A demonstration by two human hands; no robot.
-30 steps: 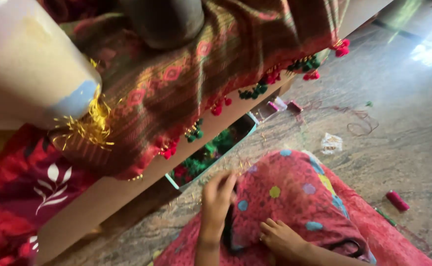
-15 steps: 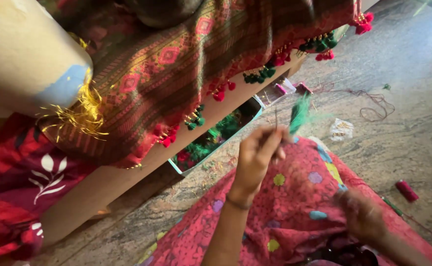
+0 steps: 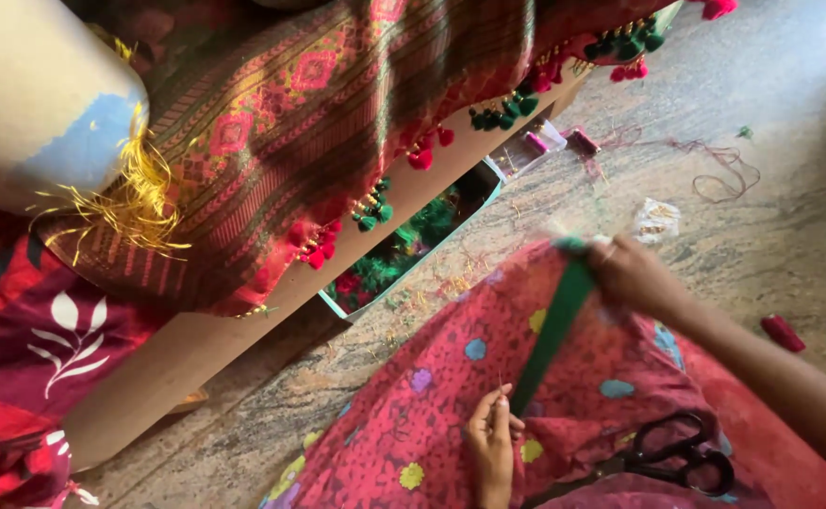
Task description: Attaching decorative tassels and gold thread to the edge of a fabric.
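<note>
From my seat, the big striped cloth [image 3: 338, 123] with tassels hangs at eleven o'clock over the wooden board [image 3: 243, 330]. On the red lap cloth [image 3: 451, 396], at the centre, a green strip [image 3: 550, 335] runs taut between my two hands. The right hand [image 3: 635, 275] at two o'clock, blurred, has its grip closed on the top end; the left hand [image 3: 493, 435] at six pinches the bottom narrowly. Pulled harder, I judge it could slip. The scissors [image 3: 677, 452] at four o'clock might snag.

The green strip [image 3: 553, 330] looks like smooth, matt thread or cloth. The dotted red cloth [image 3: 451, 377] beneath is soft cotton. The scissors [image 3: 677, 454] have glossy black plastic handles. The floor [image 3: 809, 226] is speckled polished stone; the draped fabric [image 3: 338, 104] is woven with a sheen.
</note>
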